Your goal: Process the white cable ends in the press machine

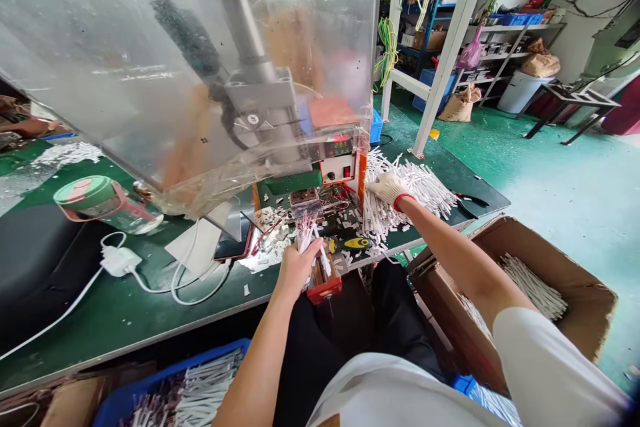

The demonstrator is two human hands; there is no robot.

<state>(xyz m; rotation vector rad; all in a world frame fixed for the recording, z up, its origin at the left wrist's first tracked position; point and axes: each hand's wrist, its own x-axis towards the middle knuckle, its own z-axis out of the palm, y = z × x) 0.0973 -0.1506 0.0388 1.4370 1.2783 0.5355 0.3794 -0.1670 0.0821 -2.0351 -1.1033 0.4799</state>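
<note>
My bare left hand (297,263) is closed around a bundle of thin white strips with reddish ends (307,232), at the table's front edge. The bundle points toward a small metal block (305,202) under the machine. Just beside this hand is a red-fronted open box or tray (325,290). My right hand (389,190), in a white knit glove with a red cuff, lies on a large pile of white strips (425,183) right of the machine. Its fingertips are partly lost among the strips, so whether it grips any cannot be told.
A cloudy plastic shield (125,47) hangs before the machine. Yellow-black cutters (356,243), scraps and dark-handled pliers (470,200) lie on the green table (200,320). A phone or tablet (235,237), white cables and a bottle (105,203) are left. Right stands a cardboard box (575,280).
</note>
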